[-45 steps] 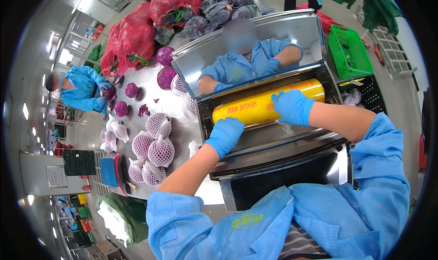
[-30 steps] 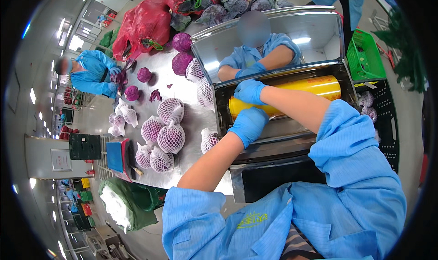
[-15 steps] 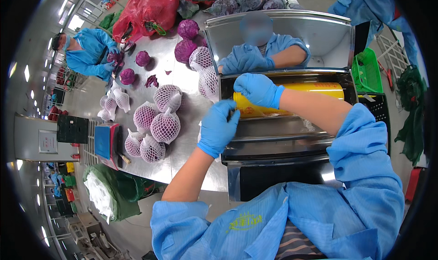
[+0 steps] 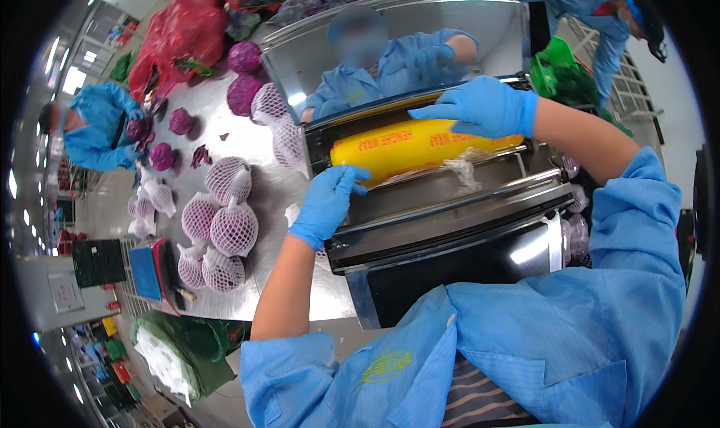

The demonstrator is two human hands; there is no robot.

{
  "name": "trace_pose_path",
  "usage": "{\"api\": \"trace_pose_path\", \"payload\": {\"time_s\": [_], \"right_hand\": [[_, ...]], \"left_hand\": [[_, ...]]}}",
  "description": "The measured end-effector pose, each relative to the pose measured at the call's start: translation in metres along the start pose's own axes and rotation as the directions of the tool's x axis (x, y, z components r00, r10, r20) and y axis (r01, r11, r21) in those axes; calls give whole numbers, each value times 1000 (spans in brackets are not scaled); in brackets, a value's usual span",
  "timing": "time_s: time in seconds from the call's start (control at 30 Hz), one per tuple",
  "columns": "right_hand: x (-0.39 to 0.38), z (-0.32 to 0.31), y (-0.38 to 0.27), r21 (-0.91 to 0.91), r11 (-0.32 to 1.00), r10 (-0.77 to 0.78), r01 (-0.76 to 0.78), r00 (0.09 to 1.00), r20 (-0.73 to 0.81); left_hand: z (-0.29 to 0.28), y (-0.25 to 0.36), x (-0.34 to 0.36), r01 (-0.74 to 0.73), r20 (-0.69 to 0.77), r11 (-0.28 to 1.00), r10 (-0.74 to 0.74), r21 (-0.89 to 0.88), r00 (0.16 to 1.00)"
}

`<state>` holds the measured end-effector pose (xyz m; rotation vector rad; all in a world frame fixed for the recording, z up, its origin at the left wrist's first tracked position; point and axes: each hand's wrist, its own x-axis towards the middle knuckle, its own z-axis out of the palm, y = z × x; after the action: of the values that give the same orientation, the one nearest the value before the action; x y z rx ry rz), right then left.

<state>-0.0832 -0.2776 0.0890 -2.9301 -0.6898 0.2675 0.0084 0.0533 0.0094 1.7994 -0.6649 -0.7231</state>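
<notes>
A yellow roll of cling film (image 4: 397, 147) lies in the open bay of a wrapping machine (image 4: 450, 229) in front of me. At the roll's left end is my gloved left hand (image 4: 328, 203), its thumb and fingertips pinched together; what they hold, if anything, is too small to make out. Across the right part of the roll lies my gloved right hand (image 4: 484, 111), palm down with fingers stretched out. A crumpled bit of clear film (image 4: 465, 169) sits along the roll's near side. Behind the roll stands the machine's raised mirror-like lid (image 4: 405, 45).
Red cabbages in white foam nets (image 4: 234, 229) stand on the steel table (image 4: 274, 282) to the left, with bare cabbages (image 4: 244, 57) farther back. Beyond are red mesh sacks (image 4: 180, 42). A co-worker (image 4: 97, 128) handles a cabbage at far left; another person (image 4: 592, 23) bends at back right.
My right hand has gone from a closed fist near the roll's left end to lying outstretched at its right. The view has shifted, and more of the roll shows.
</notes>
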Motion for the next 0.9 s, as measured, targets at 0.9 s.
{"api": "trace_pose_path", "payload": {"time_s": [0.9], "right_hand": [[-220, 15, 58, 875, 96, 812, 475, 471, -345]], "left_hand": [[-6, 108, -13, -14, 67, 407, -117, 913, 991]]}}
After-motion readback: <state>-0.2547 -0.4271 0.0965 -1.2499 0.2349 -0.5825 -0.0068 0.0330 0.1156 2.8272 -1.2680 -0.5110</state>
